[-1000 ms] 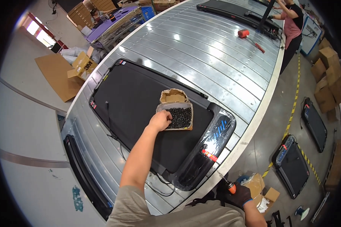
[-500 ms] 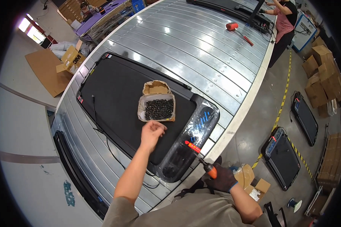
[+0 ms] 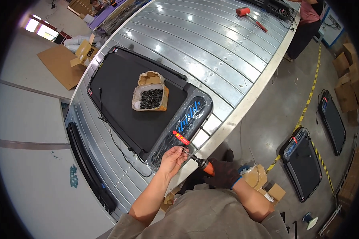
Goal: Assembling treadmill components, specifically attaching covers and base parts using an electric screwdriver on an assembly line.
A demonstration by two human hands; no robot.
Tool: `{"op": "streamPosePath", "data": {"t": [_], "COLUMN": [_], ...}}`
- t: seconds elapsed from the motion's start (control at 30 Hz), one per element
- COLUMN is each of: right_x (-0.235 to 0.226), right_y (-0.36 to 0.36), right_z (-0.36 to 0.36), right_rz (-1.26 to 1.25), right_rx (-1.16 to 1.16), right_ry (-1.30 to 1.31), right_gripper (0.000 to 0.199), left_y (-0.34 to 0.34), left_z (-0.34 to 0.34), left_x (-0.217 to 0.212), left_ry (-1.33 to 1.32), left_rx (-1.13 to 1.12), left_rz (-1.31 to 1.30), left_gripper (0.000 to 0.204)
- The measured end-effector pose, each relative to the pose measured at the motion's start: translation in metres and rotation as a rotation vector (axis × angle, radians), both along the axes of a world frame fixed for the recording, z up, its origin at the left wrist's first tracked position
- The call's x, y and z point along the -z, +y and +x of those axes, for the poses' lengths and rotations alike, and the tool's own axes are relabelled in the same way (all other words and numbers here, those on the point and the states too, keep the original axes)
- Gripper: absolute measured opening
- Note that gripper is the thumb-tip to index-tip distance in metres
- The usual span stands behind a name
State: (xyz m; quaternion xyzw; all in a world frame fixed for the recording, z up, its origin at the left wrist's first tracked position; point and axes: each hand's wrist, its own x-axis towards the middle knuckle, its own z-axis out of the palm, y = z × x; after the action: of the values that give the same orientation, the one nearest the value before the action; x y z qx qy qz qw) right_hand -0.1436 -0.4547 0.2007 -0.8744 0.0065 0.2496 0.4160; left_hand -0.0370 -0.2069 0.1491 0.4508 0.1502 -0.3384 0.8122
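The left hand (image 3: pixel 174 162) hides part of the near end of the treadmill (image 3: pixel 133 85). Its grip pinches the tip of the screwdriver (image 3: pixel 204 164); any small piece there is too tiny to make out. The gloved right hand (image 3: pixel 223 174) wraps the handle, by the edge of the worktop (image 3: pixel 211 38).

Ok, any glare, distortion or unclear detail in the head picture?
Head view: white glare spots on the slatted metal table, whose edges bow; head view: window washed out, corners black; head view: tip of the driver by the left hand too small to tell.
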Motion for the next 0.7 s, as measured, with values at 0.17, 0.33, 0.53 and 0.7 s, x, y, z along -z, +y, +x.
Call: {"op": "streamPosePath", "data": {"t": [0.17, 0.33, 0.53, 0.7], "right_x": [0.006, 0.014, 0.045, 0.065], "right_y": [0.005, 0.0, 0.027, 0.073], "right_z": [0.004, 0.01, 0.017, 0.046], "right_rz": [0.02, 0.126, 0.265, 0.233], "right_rx": [-0.006, -0.021, 0.08, 0.253], "right_ry": [-0.004, -0.06, -0.005, 0.154], "right_gripper": [0.062, 0.06, 0.063, 0.066], "left_y": [0.011, 0.023, 0.003, 0.003], "left_z": [0.01, 0.019, 0.022, 0.049], "left_x": [-0.01, -0.025, 0.019, 0.05], "left_ry": [-0.1, -0.421, 0.017, 0.177], "left_rx": [0.055, 0.264, -0.011, -0.205], "left_rz": [0.061, 0.332, 0.042, 0.344], "left_gripper": [0.016, 0.015, 0.013, 0.015]}}
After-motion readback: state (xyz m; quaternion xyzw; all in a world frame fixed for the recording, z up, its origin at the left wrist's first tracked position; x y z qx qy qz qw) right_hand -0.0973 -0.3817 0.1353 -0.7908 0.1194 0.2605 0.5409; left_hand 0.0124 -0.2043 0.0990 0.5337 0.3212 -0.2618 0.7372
